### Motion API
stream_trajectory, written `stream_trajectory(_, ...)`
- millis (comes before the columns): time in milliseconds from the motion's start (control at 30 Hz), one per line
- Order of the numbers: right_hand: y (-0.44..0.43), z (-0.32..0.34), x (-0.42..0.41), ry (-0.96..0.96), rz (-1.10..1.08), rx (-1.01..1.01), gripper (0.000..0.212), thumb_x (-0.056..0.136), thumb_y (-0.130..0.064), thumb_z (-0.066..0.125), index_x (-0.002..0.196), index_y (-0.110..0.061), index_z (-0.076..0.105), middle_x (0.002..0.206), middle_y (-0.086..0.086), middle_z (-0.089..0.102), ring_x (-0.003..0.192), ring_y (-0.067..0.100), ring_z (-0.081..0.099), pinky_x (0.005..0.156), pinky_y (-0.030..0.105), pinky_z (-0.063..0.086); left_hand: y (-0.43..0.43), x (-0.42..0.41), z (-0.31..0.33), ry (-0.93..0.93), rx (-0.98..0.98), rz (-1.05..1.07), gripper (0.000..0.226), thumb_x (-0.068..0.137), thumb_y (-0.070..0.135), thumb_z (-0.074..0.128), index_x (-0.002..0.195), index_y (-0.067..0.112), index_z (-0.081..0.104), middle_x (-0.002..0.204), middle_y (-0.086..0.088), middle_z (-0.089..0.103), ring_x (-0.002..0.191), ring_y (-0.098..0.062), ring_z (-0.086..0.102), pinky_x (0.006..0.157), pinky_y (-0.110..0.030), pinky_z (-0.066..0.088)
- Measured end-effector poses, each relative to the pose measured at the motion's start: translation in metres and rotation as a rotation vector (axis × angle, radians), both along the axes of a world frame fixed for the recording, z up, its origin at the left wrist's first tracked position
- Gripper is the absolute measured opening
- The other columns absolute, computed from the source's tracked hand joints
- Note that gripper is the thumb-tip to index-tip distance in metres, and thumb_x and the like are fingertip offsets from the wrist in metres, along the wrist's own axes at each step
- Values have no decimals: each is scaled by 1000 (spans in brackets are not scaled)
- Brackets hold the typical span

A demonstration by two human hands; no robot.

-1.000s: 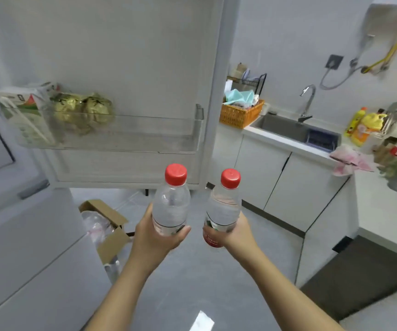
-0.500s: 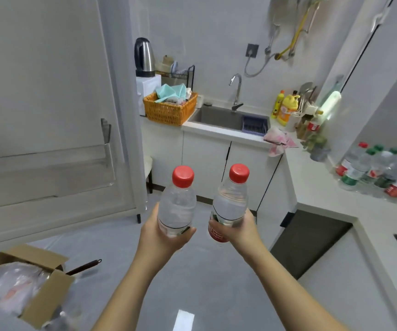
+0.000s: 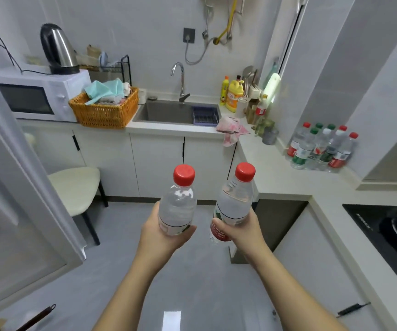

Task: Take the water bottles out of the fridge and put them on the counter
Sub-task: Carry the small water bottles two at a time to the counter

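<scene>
1. Here, the counter (image 3: 285, 187) runs from twelve o'clock round to four o'clock, past the sink (image 3: 168, 113); bare worktop lies at about two o'clock, in front of the cluster of bottles (image 3: 321, 149) already standing against the wall.
2. At nine o'clock the open fridge door (image 3: 25, 199) fills the edge of view.
3. The step in hand looks like the carry from fridge to counter; the next move calls for reaching towards two o'clock and standing both bottles down beside the cluster without toppling it.
4. The left hand (image 3: 161, 235) is closed round the left bottle (image 3: 178, 206), low on its body.
5. The right hand (image 3: 245, 230) is wrapped round the right bottle (image 3: 234, 206) at its label.
6. Both are in mid-air at centre, long axes near upright, red caps up; the right one leans slightly towards one o'clock, possibly just lens distortion.
</scene>
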State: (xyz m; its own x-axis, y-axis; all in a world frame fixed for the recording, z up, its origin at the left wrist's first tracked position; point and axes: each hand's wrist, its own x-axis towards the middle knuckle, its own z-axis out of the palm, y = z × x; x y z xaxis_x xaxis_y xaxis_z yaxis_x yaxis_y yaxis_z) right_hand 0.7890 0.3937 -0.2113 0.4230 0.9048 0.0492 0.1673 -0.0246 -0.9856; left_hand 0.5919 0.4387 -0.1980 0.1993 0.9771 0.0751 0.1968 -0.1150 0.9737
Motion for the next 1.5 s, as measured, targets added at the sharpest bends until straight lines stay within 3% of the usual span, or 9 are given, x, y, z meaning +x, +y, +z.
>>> stream_trajectory(200, 4, -5, 61, 1, -59, 4, 52, 72, -12, 86, 112, -31, 59, 107, -9, 70, 101, 7, 67, 87, 24, 52, 20, 64, -9, -35, -36, -72, 47, 65, 17, 85, 84, 45, 51, 70, 12, 63, 62, -11, 57, 53, -18, 45)
stream_trajectory(400, 8, -8, 150, -11, -98, 12, 52, 72, -12, 86, 117, -22, 61, 104, -9, 72, 96, 2, 68, 77, 15, 53, 27, 153, -9, -38, -27, -115, 44, 67, 12, 84, 88, 31, 50, 71, 6, 63, 60, -10, 57, 49, -14, 44)
stream_trajectory(533, 11, -8, 219, -16, -120, 12, 56, 67, -21, 88, 117, -20, 64, 103, -11, 74, 97, 2, 69, 80, 17, 52, 31, 220, -9, -55, -28, -129, 45, 60, 22, 84, 86, 30, 49, 66, 9, 61, 56, -8, 54, 48, -16, 43)
stream_trajectory(833, 3, -10, 323, -8, -136, -5, 74, 53, -44, 83, 120, -22, 60, 111, -6, 71, 102, 7, 67, 92, 31, 55, 26, 323, -18, -12, 11, -144, 48, 66, 12, 86, 90, 33, 50, 72, 13, 63, 63, 1, 58, 54, -11, 44)
stream_trajectory(967, 2, -10, 353, -19, -168, -28, 57, 58, -34, 83, 111, -28, 61, 106, -10, 71, 97, 3, 67, 90, 31, 55, 36, 357, -19, -1, 12, -174, 45, 62, 27, 85, 87, 38, 49, 71, 10, 62, 61, -4, 56, 57, -14, 41)
stream_trajectory(1133, 8, -13, 383, -16, -230, -52, 61, 54, -39, 82, 110, -25, 62, 104, -5, 72, 98, 8, 69, 91, 36, 56, 54, 392, -25, 0, 11, -211, 40, 57, 32, 81, 81, 40, 49, 65, 10, 60, 58, -9, 53, 55, -22, 42)
stream_trajectory(1233, 21, -19, 402, -24, -264, -76, 56, 58, -30, 82, 110, -21, 63, 103, -3, 73, 97, 8, 69, 92, 38, 56, 68, 414, -27, 6, 26, -219, 44, 63, 16, 85, 88, 31, 53, 76, 18, 65, 66, -1, 58, 57, -15, 47)
stream_trajectory(1333, 40, -25, 420, -38, -303, -90, 66, 52, -39, 83, 111, -18, 63, 104, -2, 73, 98, 10, 69, 92, 38, 56, 88, 437, -33, 17, 31, -257, 46, 66, 7, 84, 93, 28, 53, 84, 27, 65, 77, 7, 60, 61, -6, 45)
stream_trajectory(1500, 81, -29, 454, -61, -380, -108, 62, 53, -37, 82, 108, -17, 62, 101, -2, 72, 96, 10, 69, 86, 32, 57, 137, 476, -41, 42, 14, -318, 46, 66, 12, 85, 92, 30, 51, 84, 8, 66, 75, 7, 59, 58, -8, 46)
